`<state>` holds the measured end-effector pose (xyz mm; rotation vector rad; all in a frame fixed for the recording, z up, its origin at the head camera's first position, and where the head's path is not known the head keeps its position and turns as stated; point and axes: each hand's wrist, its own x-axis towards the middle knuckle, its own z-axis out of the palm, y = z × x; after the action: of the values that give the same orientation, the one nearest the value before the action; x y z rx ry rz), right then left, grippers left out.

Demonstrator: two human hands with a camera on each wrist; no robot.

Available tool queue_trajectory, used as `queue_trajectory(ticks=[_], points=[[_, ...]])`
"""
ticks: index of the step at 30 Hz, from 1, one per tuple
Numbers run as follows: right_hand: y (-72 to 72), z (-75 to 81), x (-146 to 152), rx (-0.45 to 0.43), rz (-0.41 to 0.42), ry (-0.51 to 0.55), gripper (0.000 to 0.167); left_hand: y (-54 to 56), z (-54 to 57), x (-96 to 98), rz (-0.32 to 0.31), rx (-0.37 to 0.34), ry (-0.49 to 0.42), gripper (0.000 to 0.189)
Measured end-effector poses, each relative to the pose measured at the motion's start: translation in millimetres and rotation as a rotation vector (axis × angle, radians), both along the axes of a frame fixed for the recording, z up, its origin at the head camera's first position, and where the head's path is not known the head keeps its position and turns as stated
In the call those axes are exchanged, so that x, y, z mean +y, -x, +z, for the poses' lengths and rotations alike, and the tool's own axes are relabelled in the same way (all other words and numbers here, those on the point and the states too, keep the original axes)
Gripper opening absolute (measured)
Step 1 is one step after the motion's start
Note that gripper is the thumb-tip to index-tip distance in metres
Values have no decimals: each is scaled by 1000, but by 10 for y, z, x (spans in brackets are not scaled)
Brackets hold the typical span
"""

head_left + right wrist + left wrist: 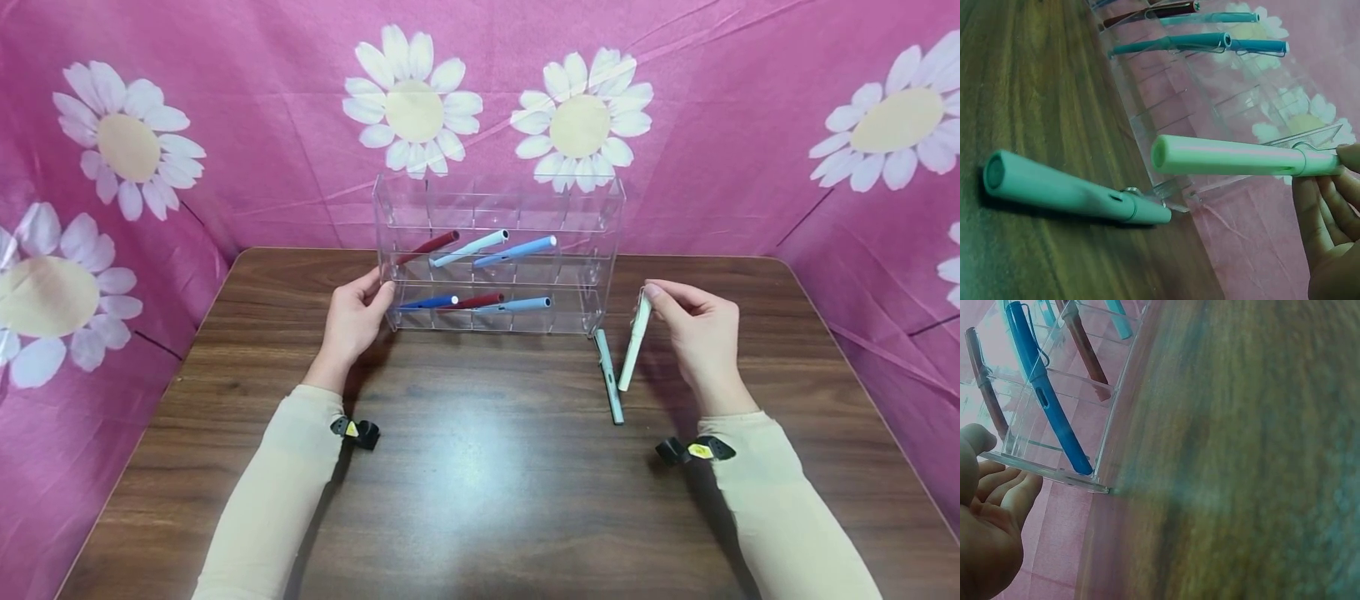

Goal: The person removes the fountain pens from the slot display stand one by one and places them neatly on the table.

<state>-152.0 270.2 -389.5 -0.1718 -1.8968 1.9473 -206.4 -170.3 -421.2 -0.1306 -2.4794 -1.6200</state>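
My left hand (354,321) grips the left side wall of a clear plastic pen rack (573,321), thumb on one face and fingers behind in the left wrist view. Between the thumb and fingertips of my right hand (701,333) is a pale green pen (636,342), pinched near its clip end; the other end points down toward me. Beside it a grey-green pen (611,379) lies on the table by the rack's right front corner. The rack's lower row bears a blue pen (423,303), a dark red pen (483,300) and a steel-blue pen (525,305).
Higher in the rack lean another dark red pen (427,247), a light blue pen (470,247) and a periwinkle pen (517,251). The rack stands at the back of the brown wooden table (420,517), before a pink cloth (300,108) with white flowers.
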Motion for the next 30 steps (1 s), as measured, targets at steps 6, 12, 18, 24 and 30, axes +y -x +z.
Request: queue_trajectory(ticks=[6, 12, 18, 24, 30], points=[[-13, -77, 77, -86, 57, -45, 11, 3, -11, -12, 4, -6, -3, 40], [-31, -159, 123, -160, 159, -138, 15, 3, 3, -6, 6, 1, 19, 40], [-29, -220, 140, -201, 186, -198, 17, 7, 5, -4, 7, 11, 25, 39], [-47, -252, 159, -258, 206, -196, 15, 6, 8, -2, 5, 8, 18, 40], [-42, -313, 184, -338, 233, -274, 23, 1, 5, -6, 12, 6, 26, 40]])
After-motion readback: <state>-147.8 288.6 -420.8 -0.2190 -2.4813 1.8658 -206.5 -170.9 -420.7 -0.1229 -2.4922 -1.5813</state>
